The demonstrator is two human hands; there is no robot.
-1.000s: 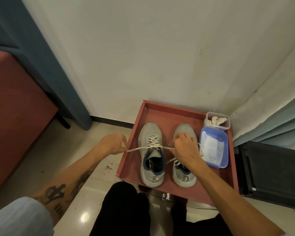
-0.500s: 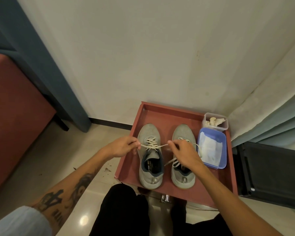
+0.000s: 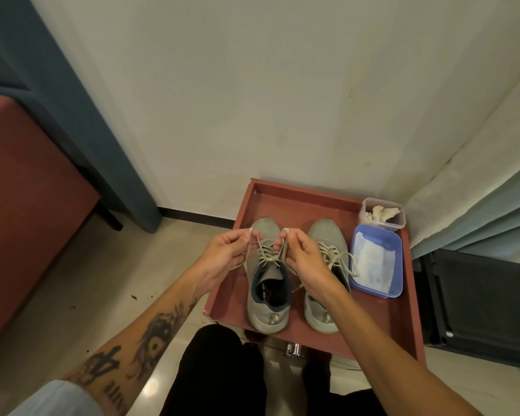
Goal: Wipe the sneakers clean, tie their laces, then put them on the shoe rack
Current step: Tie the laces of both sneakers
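Note:
Two grey sneakers stand side by side, toes to the wall, in a reddish-brown tray (image 3: pixel 297 199). Above the left sneaker (image 3: pixel 267 307), my left hand (image 3: pixel 222 256) pinches a loop of its white lace (image 3: pixel 267 255) between thumb and fingers. My right hand (image 3: pixel 300 256) pinches a second loop of the same lace, a few centimetres from the left hand. Both loops are held upright over the shoe's tongue. The right sneaker (image 3: pixel 324 235) is partly hidden behind my right wrist; its laces (image 3: pixel 342 259) hang loose.
A blue tub (image 3: pixel 394 244) holding a white wipe lies in the tray's right side, with a clear box (image 3: pixel 383 216) of crumpled tissue behind it. A black rack (image 3: pixel 475 298) stands to the right, a red seat (image 3: pixel 27 205) to the left. My dark-trousered knees are below.
My hands had the lace ends pulled wide apart across the left sneaker. They have come together over it and lifted, each now holding a folded loop.

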